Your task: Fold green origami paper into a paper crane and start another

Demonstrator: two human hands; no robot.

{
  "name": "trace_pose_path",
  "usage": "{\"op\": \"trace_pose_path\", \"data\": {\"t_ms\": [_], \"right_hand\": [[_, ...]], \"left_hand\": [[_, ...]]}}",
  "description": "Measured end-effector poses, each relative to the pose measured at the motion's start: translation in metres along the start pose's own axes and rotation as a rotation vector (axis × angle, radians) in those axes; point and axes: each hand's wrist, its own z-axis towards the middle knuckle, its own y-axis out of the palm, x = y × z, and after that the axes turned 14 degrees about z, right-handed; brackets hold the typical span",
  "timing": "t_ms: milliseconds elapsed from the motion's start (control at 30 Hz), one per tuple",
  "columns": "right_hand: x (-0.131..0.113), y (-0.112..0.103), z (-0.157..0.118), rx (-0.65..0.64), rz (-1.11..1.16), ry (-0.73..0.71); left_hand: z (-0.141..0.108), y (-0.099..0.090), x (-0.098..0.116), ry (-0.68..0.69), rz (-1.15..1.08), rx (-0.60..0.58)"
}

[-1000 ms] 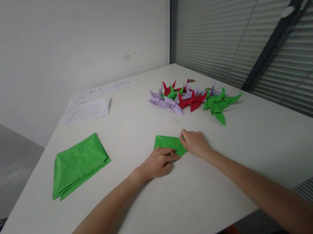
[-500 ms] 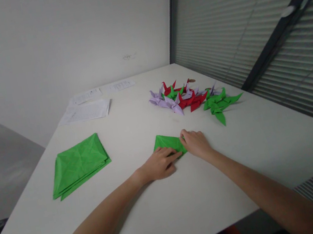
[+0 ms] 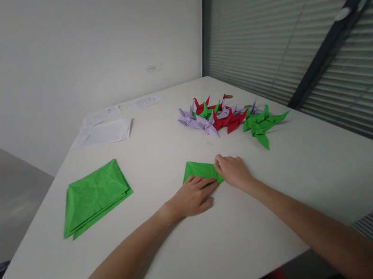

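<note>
Two hands at work on one piece in the head view, and it's the left hand (image 3: pixel 194 197) making the news: over the last second it has slid a touch along the near side of the folded green paper (image 3: pixel 199 168), its fingertips now a little nearer the paper's right end. The right hand (image 3: pixel 233 169) hasn't budged, its fingers curled over that right end; pinching or merely pressing, I cannot tell. The left fingers lie extended across the paper, gripping nothing. Looks to me like steady smoothing along a fold, with the right hand as anchor. The paper itself stays flat on the white table (image 3: pixel 180 265), between and partly beneath the hands.

Now the materials! That paper is thin and matte, its outline tapering where it shows. Off to the left, undisturbed, a stack of green folded sheets (image 3: pixel 95 194), crossed by crisp crease lines, its layers slightly out of line at the near edge. Beyond the right hand, pointed, curling petals: lilac origami flowers (image 3: pixel 207 123), red origami flowers (image 3: pixel 230 121) and green origami flowers (image 3: pixel 259 122), all bunched together. Far left, flat printed sheets (image 3: pixel 102 133), smooth and white.
</note>
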Motion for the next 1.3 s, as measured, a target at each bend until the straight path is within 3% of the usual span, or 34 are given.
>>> {"op": "trace_pose_path", "data": {"t_ms": [333,500,700,833,1100,1300], "right_hand": [[-0.001,0.0,0.0,0.013,-0.003,-0.001],[-0.001,0.001,-0.001,0.022,-0.015,-0.016],[-0.001,-0.001,-0.003,0.036,-0.005,-0.036],[0.0,-0.002,-0.002,0.016,-0.006,-0.039],[0.0,-0.004,-0.002,0.025,-0.017,-0.027],[0.022,-0.011,0.006,-0.039,-0.03,0.01]], "left_hand": [[0.002,0.004,-0.001,0.024,-0.024,0.019],[0.017,0.005,-0.001,-0.053,-0.012,0.085],[0.045,0.028,-0.011,-0.18,-0.036,0.17],[0.047,0.04,-0.012,-0.21,-0.065,0.253],[0.043,0.032,-0.008,-0.167,0.002,0.256],[0.043,0.024,-0.008,-0.139,0.056,0.194]]}}
